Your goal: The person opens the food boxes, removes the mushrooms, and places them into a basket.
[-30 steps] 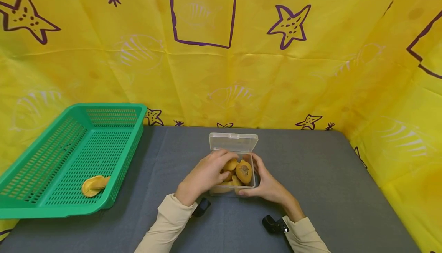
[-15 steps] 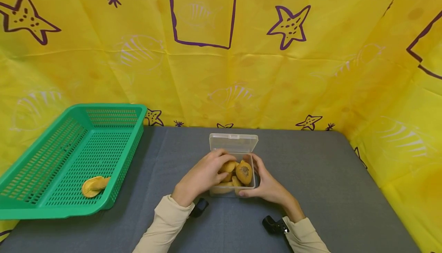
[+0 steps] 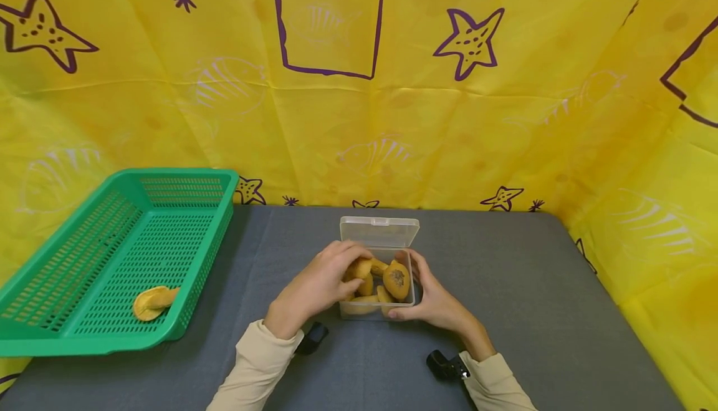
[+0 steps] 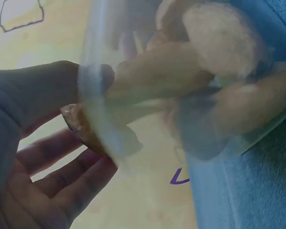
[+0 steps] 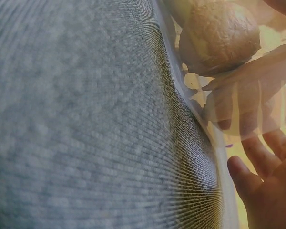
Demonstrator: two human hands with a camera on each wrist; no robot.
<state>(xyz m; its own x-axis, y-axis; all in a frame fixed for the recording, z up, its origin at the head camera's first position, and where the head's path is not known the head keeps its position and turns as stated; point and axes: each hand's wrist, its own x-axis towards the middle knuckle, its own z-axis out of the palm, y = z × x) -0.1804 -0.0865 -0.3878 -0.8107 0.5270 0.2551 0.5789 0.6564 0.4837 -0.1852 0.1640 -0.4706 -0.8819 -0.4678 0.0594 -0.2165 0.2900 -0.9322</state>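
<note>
Box (image 3: pixel 367 310) gripped by right hand (image 3: pixel 440 304) at its 3 o'clock; mushroom (image 3: pixel 361 267) pinched by left hand (image 3: pixel 320 281) at 10 o'clock.

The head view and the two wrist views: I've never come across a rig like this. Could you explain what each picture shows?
There is no robot here: someone works with a bare left hand and right hand. A head-worn camera takes the wide picture, looking forward and down. Each close picture comes from a small black camera on that wrist.

On the grey cloth stands a clear box, its lid open, with several mushrooms inside. Off to the left is a green basket with a single mushroom in it.

The left hand appears to pinch a light mushroom at the box; the right hand grips the box's side. The wrist pictures look partly through clear plastic, so they seem hazy.
</note>
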